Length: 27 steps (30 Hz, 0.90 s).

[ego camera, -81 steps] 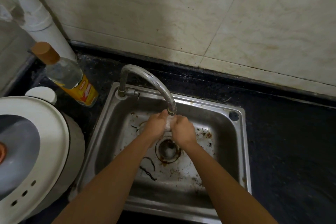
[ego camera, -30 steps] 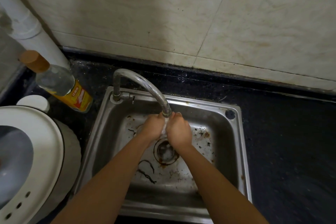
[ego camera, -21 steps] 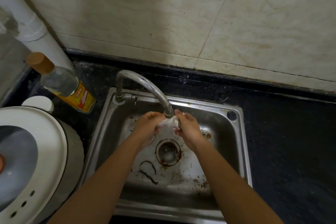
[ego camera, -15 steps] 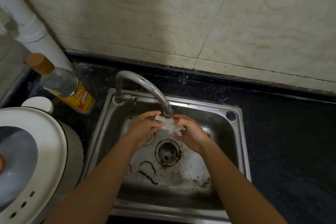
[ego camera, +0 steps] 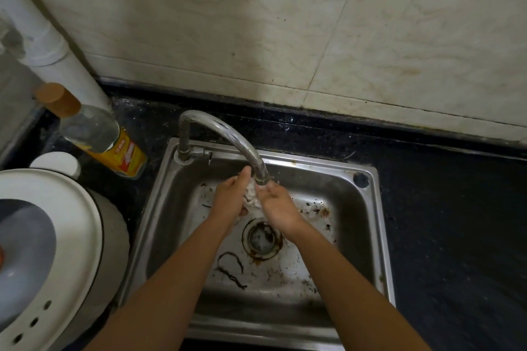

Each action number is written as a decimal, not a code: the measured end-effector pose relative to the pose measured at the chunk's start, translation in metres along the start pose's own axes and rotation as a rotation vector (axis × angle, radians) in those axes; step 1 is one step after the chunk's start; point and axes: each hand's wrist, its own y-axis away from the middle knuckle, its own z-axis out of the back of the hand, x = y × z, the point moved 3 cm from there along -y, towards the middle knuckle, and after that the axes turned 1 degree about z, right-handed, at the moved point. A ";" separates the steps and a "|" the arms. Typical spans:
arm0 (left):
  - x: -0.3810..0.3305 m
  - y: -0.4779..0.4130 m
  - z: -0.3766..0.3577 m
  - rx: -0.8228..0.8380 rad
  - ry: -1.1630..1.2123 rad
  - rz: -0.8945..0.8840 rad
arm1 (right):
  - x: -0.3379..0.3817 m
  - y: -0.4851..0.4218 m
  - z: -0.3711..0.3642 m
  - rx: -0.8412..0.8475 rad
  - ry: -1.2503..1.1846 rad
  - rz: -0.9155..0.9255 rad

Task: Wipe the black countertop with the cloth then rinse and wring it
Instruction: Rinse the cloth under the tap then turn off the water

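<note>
Over the steel sink (ego camera: 368,239), a small whitish cloth (ego camera: 251,196) is pressed between my left hand (ego camera: 231,200) and my right hand (ego camera: 276,206), directly under the spout of the curved faucet (ego camera: 228,137). Only a crumpled strip of the cloth shows between the palms; the rest is hidden. Water pools at the drain (ego camera: 261,238) below the hands. The black countertop (ego camera: 456,222) surrounds the sink.
A clear bottle with a yellow label and cork cap (ego camera: 97,131) leans at the back left beside a white pipe (ego camera: 54,48). A large white lidded appliance (ego camera: 48,251) fills the left. Dark debris lies on the sink floor (ego camera: 231,268). Tiled wall (ego camera: 285,23) behind.
My hands had parted and spread the cloth under the spout half a second ago; now they have come together again, squeezing the cloth between the palms.
</note>
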 end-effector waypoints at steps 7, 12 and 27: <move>0.009 0.002 -0.004 0.243 0.050 0.064 | -0.006 0.002 0.016 -0.191 -0.043 -0.041; 0.013 -0.006 -0.012 0.104 -0.018 0.145 | -0.006 0.009 0.007 -0.066 0.067 0.047; 0.004 -0.013 -0.010 0.046 -0.021 0.178 | 0.002 0.014 0.001 -0.191 0.484 0.219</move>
